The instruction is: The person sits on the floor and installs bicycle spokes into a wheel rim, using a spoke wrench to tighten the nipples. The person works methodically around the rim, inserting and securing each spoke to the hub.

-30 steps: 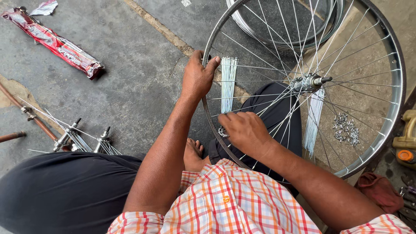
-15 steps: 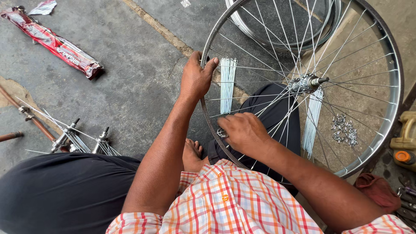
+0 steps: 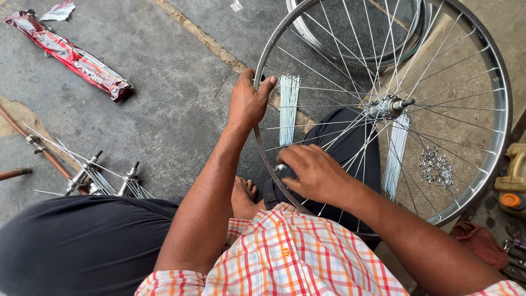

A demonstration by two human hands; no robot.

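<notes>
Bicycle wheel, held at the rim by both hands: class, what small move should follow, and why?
Probably turn the rim a little to reach the next spoke. The left hand grips the rim's upper edge, well placed to rotate it, while the right hand works at one spot on the lower rim, its fingertips hiding what they hold.

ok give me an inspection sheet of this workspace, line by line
surface: grey concrete floor, cracked and stained.
job's things: spoked bicycle wheel stands upright, hub at its centre.
clutter: two bundles of loose spokes, a pile of small spoke nipples, a red wrapped packet, two spare hubs with spokes, a second rim behind the wheel.
grippers: left hand grips the rim's edge; right hand is at the rim lower down, fingers curled on something small I cannot make out.
cables: nothing seen.
surroundings: a yellow can and tools at the right edge.
</notes>
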